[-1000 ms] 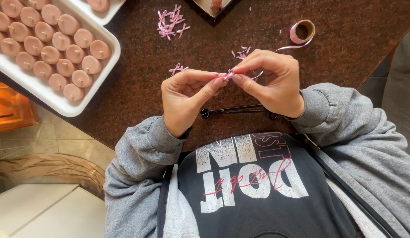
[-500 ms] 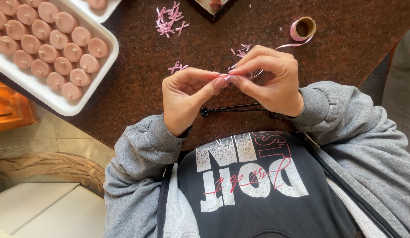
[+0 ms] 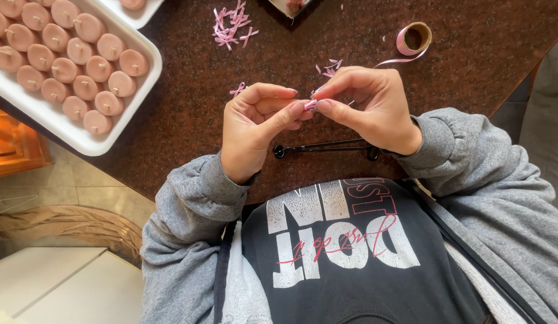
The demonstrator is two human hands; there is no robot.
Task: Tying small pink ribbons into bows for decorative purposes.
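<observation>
Two bare hands meet fingertip to fingertip above a dark tabletop, close to the person's chest. The left hand and the right hand each pinch, between thumb and forefinger, the same tiny piece of pink ribbon, held in the air between them; the other fingers curl loosely inward.

The table is polished stone, dark reddish brown with fine speckles. Past its edge at the left lie pale floor tiles, an orange wooden piece, a tan woven mat and a white flat surface.

Directly under the hands, flat on the table, lies a pair of slim black scissors, partly covered by the right wrist. Behind the right hand stands a small cardboard spool of pink ribbon, its loose end trailing toward the fingers. A heap of finished small pink bows sits farther back, with a few more ribbon scraps just behind the hands and a single bow beside the left knuckles. To the far left, a white rectangular tray holds rows of round, smooth, dusty-pink candles with short wicks. Grey fleece sleeves cover both forearms.
</observation>
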